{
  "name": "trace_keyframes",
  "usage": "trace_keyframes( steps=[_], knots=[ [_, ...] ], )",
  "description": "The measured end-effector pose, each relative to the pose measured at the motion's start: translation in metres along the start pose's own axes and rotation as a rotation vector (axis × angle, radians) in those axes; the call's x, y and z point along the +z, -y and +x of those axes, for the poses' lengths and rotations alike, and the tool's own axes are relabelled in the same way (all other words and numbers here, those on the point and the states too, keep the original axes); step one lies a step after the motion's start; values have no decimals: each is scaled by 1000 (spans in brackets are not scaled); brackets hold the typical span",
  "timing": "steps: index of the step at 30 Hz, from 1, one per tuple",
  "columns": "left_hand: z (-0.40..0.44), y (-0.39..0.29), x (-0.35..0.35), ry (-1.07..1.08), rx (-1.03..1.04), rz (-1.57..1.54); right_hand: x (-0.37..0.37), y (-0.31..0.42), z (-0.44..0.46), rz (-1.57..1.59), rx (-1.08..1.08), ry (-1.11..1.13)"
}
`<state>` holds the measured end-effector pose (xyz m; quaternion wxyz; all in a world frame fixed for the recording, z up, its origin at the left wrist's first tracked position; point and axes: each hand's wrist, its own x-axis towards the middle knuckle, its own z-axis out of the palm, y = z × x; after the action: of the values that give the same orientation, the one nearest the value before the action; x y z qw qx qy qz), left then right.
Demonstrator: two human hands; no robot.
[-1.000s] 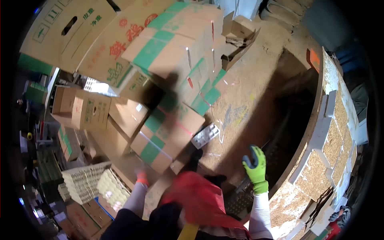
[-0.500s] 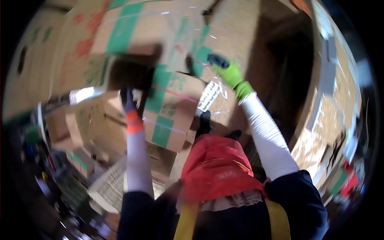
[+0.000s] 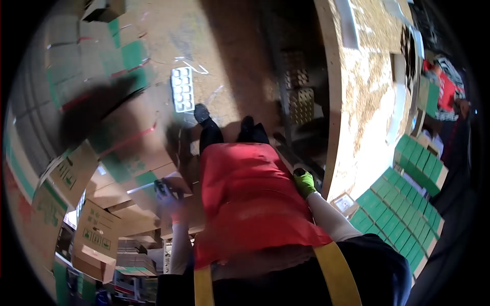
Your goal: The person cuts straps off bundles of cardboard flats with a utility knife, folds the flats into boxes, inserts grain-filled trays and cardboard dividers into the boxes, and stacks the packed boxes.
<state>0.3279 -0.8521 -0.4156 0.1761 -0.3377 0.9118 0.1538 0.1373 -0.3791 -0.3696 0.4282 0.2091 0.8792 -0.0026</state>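
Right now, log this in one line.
left hand: blurred, near strapped cartons | right hand: beside red apron | white tray: on floor

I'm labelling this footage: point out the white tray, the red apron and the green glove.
White tray point(image 3: 182, 90): head view, middle of its upper face.
Red apron point(image 3: 247, 191): head view, middle of the cloth.
Green glove point(image 3: 305, 184): head view, on its green back.

hard light glares off the speckled panel point(image 3: 362, 112); a dark shadow crosses the floor point(image 3: 168, 30); the left hand point(image 3: 170, 198) and cartons point(image 3: 120, 135) are blurred; fisheye edges curve into black.
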Motion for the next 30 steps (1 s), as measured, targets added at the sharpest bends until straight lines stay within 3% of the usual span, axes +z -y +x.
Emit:
trace_keyframes(
  steps=[3, 4, 7, 9, 11, 13, 14, 17, 19, 21, 24, 26, 30],
  knots=[
    [6, -8, -11, 27, -160, -102, 8, -31, -29, -164, 183, 205],
    [8, -7, -10, -110, -99, -194, 33, -65, -25, -161, 182, 277],
    [32, 26, 8, -363, 29, -42, 64, -110, -20, -196, 189, 357],
    [41, 2, -8, -319, 52, -67, 67, -118, -5, -194, 99, 54],
    [42, 16, -7, -218, 133, -31, 108, -152, 47, -571, -260, -728],
    [46, 37, -1, -117, 160, 43, 79, -120, 91, -101, -11, -552],
    [47, 44, 1, -168, 228, 43, 88, -126, 109, -84, -25, -543],
    [49, 30, -8, -246, 222, 137, 114, -164, 177, -565, -176, -529],
    [54, 35, -11, -146, 301, 246, 140, -199, 203, -651, -256, -566],
    [52, 32, -5, -178, 103, 146, 161, -233, 231, -726, -388, -626],
    [54, 12, -14, -246, 245, 256, 178, -269, 269, -769, -521, -702],
    [57, 14, -21, -175, 290, 254, 185, -270, 284, -647, -134, -363],
    [67, 24, -35, -27, 400, 266, 155, -227, 275, -827, -144, -198]
  ],
)
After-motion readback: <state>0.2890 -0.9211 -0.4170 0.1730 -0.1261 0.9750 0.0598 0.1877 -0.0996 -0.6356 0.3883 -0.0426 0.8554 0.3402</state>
